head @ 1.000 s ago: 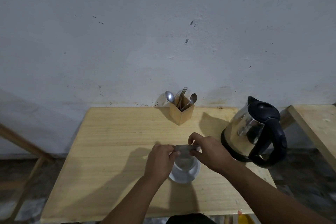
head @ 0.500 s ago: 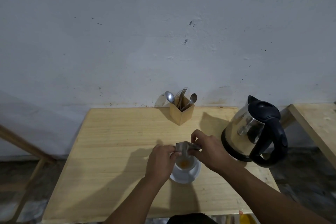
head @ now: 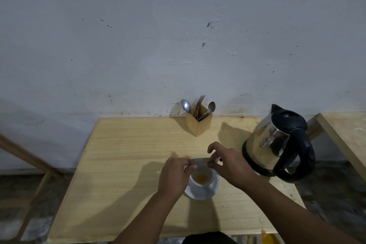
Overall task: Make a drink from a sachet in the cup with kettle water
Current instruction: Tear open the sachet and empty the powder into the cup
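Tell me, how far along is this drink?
Done: orange powder lies in the white cup on its saucer. In hand: left hand and right hand hold the sachet over the cup. Left: the kettle stands untouched, no water shows in the cup, and the spoons stand in their holder.

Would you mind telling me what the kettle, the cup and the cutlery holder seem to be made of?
The shiny kettle looks like polished steel, mirror-like, with a matt black, probably plastic, handle and lid. The white cup seems glazed ceramic, smooth and glossy. The square cutlery holder looks like pale unpainted wood.
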